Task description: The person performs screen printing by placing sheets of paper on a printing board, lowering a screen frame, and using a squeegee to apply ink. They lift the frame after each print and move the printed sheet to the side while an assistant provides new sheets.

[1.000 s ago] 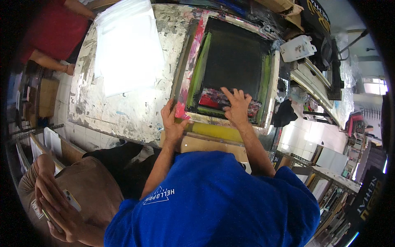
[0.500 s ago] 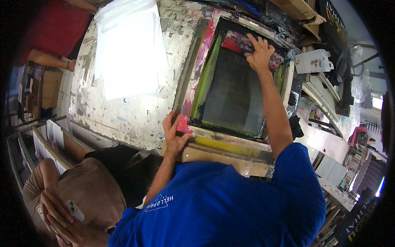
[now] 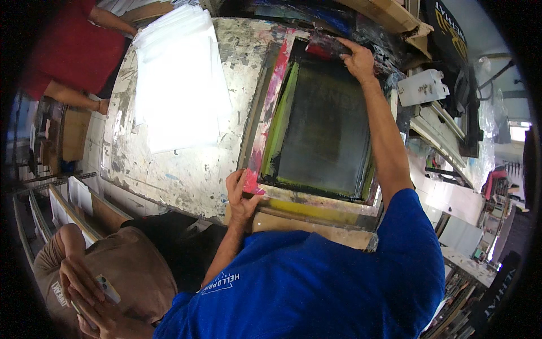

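Observation:
In front of me lies a screen printing frame [image 3: 263, 135], its wooden border stained pink and its dark mesh [image 3: 324, 124] edged with green. My left hand [image 3: 241, 198] grips the frame's near left corner, thumb on the near side. At the far end, my right hand [image 3: 359, 59] is closed on an ink-smeared squeegee [image 3: 323, 45], red and dark. The squeegee lies across the far part of the frame; my hand hides its right portion. A yellow strip [image 3: 316, 210] shows beneath the near border.
White sheets [image 3: 178, 90] lie stacked on the stained table [image 3: 169, 175], left of the frame. A person in red [image 3: 73, 51] stands beyond them. Another person in brown [image 3: 124, 271], near left, holds a phone [image 3: 108, 288]. A white plastic container [image 3: 422, 87] stands at the right.
My right hand and the squeegee have moved away from me, to the far end of the frame, baring more mesh. My left hand stays on the near left corner.

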`<state>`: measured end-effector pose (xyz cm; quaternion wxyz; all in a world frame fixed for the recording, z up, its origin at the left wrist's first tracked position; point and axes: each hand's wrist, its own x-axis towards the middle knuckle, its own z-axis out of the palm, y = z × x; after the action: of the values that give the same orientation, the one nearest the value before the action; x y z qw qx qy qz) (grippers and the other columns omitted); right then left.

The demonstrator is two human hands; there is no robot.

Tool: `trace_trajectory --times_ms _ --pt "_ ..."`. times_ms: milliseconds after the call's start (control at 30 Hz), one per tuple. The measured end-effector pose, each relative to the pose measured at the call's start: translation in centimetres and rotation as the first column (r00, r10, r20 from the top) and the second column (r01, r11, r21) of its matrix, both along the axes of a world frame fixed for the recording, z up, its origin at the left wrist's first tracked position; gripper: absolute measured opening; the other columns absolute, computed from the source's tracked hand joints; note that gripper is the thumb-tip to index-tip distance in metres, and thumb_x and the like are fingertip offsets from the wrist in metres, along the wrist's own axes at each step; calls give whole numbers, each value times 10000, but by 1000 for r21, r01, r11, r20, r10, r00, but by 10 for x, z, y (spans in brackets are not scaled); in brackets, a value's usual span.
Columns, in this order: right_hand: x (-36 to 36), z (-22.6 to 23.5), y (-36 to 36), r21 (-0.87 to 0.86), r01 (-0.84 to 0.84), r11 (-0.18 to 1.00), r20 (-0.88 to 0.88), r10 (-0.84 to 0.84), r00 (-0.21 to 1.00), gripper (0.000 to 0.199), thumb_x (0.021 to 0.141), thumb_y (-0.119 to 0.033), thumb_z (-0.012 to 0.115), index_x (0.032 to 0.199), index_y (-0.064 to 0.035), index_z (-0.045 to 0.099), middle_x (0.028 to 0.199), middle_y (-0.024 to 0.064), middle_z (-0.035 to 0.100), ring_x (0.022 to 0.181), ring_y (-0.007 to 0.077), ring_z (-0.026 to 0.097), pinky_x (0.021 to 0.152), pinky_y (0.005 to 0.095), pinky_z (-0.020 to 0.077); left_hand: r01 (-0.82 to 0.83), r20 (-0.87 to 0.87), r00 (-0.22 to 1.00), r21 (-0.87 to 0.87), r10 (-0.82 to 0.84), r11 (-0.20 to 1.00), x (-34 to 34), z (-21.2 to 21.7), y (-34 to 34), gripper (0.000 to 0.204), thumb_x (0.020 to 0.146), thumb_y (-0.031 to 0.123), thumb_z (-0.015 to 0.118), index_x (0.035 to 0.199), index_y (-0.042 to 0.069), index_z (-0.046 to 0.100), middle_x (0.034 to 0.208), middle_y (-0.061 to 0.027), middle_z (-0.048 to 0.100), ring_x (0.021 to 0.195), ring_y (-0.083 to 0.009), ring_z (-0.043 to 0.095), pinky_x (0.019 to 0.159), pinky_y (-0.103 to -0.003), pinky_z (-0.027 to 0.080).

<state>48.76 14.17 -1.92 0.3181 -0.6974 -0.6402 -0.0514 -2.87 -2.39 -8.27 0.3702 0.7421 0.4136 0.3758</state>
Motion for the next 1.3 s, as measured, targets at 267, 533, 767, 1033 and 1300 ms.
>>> trace_trajectory --times_ms 267,533,767,1033,1300 --pt "-54 42 -106 -205 98 974 -593 -203 779 691 743 -56 776 1401 -212 633 1240 110 731 1119 272 699 1000 339 488 -1 106 994 -107 13 994 1 -2 -6 788 623 183 916 1322 -21 616 1175 -164 657 1074 -339 580 967 -429 454" --pt "-228 167 -242 -337 91 937 -88 -127 988 656 753 -70 742 1382 -229 651 1116 200 693 1064 358 649 923 420 504 -80 319 946 72 53 994 36 83 17 507 652 79 837 1107 -32 642 1037 -76 620 951 -221 585 855 -336 478" --pt "-213 249 -219 71 35 997 292 -55 955 648 684 -114 689 1321 -226 708 771 114 597 666 284 558 642 414 455 -171 789 609 31 81 985 108 170 64 841 800 128 827 1496 -62 395 1342 -175 587 1181 -262 610 993 -362 509" --pt "-179 336 -160 5 15 1000 253 -15 967 472 764 -214 629 1139 51 738 665 137 701 584 144 649 549 302 525 15 338 941 -37 -2 999 219 50 211 313 934 195 730 1176 0 688 1055 -136 714 941 -232 655 850 -347 522" --pt "-145 342 -142 177 -135 975 36 131 991 410 829 -214 634 1081 95 727 889 226 753 721 261 701 697 352 566 117 -534 839 367 106 923 285 -16 238 441 842 411 795 1244 241 732 1195 -114 673 1079 -324 622 923 -432 494"
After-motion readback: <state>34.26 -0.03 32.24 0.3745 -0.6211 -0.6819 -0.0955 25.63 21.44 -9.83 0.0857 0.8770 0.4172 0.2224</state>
